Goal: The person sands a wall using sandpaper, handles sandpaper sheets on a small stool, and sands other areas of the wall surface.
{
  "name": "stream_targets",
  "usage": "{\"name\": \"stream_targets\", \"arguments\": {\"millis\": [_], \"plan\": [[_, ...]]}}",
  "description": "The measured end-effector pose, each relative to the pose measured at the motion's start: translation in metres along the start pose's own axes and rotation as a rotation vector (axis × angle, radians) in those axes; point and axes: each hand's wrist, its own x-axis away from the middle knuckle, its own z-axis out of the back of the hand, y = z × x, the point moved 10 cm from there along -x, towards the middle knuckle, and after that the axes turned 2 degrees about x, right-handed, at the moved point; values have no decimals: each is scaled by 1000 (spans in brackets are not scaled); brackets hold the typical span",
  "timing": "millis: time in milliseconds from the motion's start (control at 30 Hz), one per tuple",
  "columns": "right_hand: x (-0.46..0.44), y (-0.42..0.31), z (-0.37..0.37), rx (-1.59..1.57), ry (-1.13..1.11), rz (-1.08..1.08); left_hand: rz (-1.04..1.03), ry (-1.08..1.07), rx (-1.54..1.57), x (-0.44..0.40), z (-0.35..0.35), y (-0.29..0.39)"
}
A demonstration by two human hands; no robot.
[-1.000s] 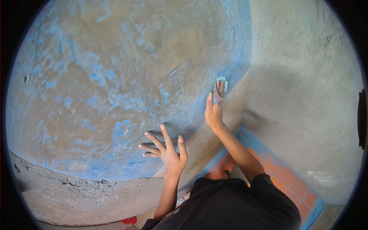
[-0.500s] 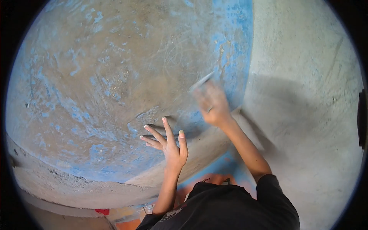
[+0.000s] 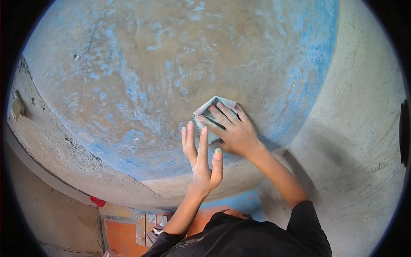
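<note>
A folded, pale grey-green sheet (image 3: 214, 135) lies against the brown surface of the wall (image 3: 239, 51), under the fingers of the right hand (image 3: 239, 135). One corner of the sheet points toward the top of the view; its long axis appears to run roughly up and down the view, though the covering fingers make this hard to judge. Its upper edges slope down from that corner to either side, the left one looking folded over.

The right hand is spread fairly flat over the sheet, pressing it with parted fingers, its forearm coming from the lower right. The left hand (image 3: 202, 165) is open and holds nothing, its fingers raised and thumb apart; its index finger overlaps the sheet's lower left part in the view, but whether they touch cannot be told.

Blue paint patches (image 3: 135, 92) mottle the wall around both hands. A small red item (image 3: 97, 201) lies at the lower left, beyond the wall's rough edge (image 3: 81, 150).
</note>
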Motion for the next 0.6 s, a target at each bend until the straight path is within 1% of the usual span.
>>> {"name": "stream_targets", "arguments": {"millis": [33,67,167,200,300,333,433,467,500,567,600], "plan": [[-3,-11,-6,-49,-48,69,-31,9,27,-4,5,4],[-7,-11,-5,51,8,88,-68,-1,83,-9,7,7],[-12,-22,-9,33,11,121,-28,-164,-8,-30,-5,4],[-12,-23,-9,3,-27,115,-23,-179,-74,-31,-8,0],[-8,-27,-1,-79,-71,164,52,-112,-105,-43,-6,3],[2,-21,-13,-154,-125,90,66,-131,-164,-41,-12,-1],[34,-23,-11,-189,-126,128,68,-61,-258,-35,-26,0],[41,-18,-7,-247,-111,101,94,-103,-343,-32,-35,-4],[49,-12,-3,-306,-94,74,88,-46,-338,-31,-39,-5],[58,0,13,-194,-48,123,70,67,-339,-31,-48,-11],[62,19,22,-218,35,72,62,98,-381,-31,-56,-16]]}}
